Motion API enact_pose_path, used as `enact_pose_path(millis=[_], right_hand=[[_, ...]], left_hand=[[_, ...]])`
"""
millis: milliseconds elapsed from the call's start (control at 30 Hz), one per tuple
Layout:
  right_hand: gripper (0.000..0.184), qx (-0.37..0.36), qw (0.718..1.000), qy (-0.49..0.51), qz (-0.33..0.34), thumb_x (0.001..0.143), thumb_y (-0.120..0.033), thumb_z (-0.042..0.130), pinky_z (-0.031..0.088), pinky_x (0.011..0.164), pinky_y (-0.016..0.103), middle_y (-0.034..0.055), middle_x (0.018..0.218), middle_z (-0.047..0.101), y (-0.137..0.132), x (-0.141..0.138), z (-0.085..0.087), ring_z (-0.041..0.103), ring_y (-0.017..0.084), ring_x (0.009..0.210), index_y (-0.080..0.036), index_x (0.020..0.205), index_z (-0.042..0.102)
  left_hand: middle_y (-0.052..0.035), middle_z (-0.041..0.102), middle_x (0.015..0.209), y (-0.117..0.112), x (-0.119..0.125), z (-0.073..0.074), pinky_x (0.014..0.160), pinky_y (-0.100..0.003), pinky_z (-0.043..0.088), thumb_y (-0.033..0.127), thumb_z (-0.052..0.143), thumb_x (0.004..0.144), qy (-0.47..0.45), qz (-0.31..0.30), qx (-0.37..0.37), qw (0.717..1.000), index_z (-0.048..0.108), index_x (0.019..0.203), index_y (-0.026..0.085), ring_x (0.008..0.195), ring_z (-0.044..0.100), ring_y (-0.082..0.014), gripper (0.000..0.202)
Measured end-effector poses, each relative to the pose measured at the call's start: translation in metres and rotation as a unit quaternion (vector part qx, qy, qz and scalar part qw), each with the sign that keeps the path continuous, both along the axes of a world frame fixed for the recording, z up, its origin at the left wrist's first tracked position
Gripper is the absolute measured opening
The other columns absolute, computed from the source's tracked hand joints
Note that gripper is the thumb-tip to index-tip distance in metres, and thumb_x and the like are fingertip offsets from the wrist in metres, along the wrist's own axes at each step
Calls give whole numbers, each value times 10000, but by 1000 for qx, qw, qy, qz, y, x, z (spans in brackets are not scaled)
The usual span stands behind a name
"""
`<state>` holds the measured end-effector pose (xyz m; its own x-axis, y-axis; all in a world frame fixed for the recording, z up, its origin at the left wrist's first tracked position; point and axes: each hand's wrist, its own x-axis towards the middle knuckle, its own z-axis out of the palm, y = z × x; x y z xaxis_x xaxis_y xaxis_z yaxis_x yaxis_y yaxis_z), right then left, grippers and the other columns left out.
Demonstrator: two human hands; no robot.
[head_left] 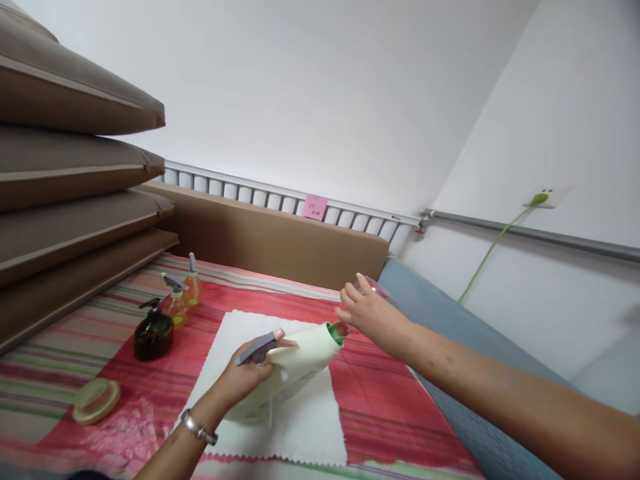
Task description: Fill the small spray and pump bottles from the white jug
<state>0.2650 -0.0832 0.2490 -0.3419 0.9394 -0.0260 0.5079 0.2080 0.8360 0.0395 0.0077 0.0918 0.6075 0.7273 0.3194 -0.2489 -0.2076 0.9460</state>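
Tilted over a white cloth (320, 427), a pale green cylindrical container (300, 357) points its open mouth up and to the right, showing a bright green inside. My left hand (250, 370) is closed around its side. The same hand has a grey piece like a spray head (257, 348) under the thumb; whether it is joined to the container I cannot tell. At the mouth, my right hand (363, 307) grips a clear vessel (377, 290), mostly hidden by the fingers. Something reddish shows in the mouth, too small to name.
Left on the striped tablecloth (390, 400) stand a dark pump bottle (153, 333) and two amber spray bottles (176, 308). A round yellowish lid (97, 400) lies nearer. Stacked brown cushions (75, 160) rise at left; a brown board (270, 243) stands behind.
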Motion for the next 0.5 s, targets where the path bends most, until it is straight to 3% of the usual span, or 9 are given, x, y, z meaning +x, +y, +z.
enact_pose_path(millis=[200, 333, 400, 500], right_hand=[[428, -9, 999, 48, -20, 600, -103, 688, 229, 969, 604, 155, 1071, 621, -5, -3, 4, 499, 349, 1026, -203, 1012, 630], [614, 4, 976, 216, -35, 586, -74, 655, 308, 934, 552, 130, 1119, 584, -12, 25, -2, 503, 323, 1056, -239, 1167, 542], [699, 24, 931, 361, -46, 596, -134, 660, 346, 945, 494, 115, 1199, 548, -15, 42, -20, 483, 309, 1120, -246, 1256, 459], [754, 80, 808, 580, -68, 619, -277, 660, 342, 1006, 459, 108, 1323, 467, -21, 56, -65, 409, 300, 1237, -227, 1310, 364]], left_hand=[[-80, 686, 1108, 2, -3, -5, 1072, -470, 295, 177, 671, 677, 9, 10, 19, 1000, 640, 1101, 202, 1219, 475, -297, 426], [-90, 662, 1154, 4, -12, -12, 1108, -478, 211, 185, 647, 718, 33, 45, 61, 997, 650, 1073, 209, 1254, 437, -287, 356], [-89, 643, 1184, 7, -18, -15, 1125, -480, 146, 190, 646, 723, 50, 91, 83, 991, 679, 1019, 213, 1250, 438, -291, 299], [-71, 660, 1142, 13, -24, -17, 1129, -482, 112, 197, 653, 717, 43, 162, 101, 981, 689, 994, 227, 1196, 487, -285, 282]])
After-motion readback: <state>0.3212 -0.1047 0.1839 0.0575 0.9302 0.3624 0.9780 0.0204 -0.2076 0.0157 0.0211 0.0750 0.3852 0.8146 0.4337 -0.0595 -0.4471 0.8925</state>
